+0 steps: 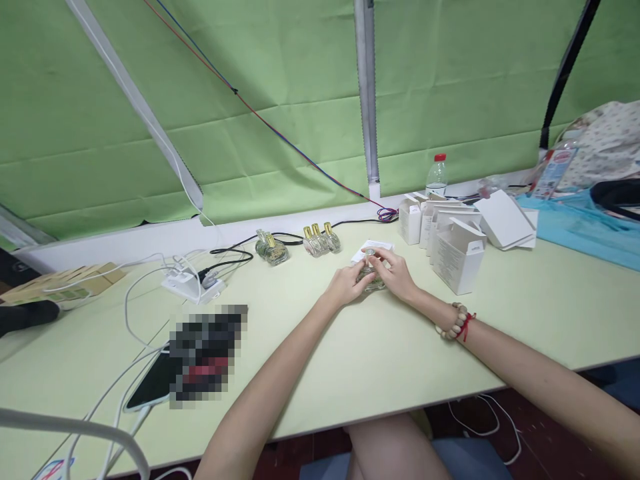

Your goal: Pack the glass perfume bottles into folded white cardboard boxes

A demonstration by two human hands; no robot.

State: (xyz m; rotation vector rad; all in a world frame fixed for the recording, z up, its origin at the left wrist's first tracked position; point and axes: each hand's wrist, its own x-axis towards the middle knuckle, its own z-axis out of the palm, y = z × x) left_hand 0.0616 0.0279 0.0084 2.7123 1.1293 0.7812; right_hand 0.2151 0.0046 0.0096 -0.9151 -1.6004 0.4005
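On the table in front of me stands a small clear glass perfume bottle [374,283], partly covered by my fingers. My left hand [345,284] is closed against its left side. From the right, my right hand [395,272] grips it, with fingers near the clear cap [370,253] at its top. A white card or flat piece of paper [369,247] lies just behind the bottle. Farther back on the left, three gold-topped perfume bottles [321,241] stand close together, with another group of perfume bottles [273,250] beside them.
Open white cartons [457,257] stand to my right, with flat white boxes [506,220] behind them. A red-capped water bottle [437,176] is at the back. On the left are a white power strip [193,283], trailing cables and a phone [153,377]. Blue cloth [580,217] lies far right.
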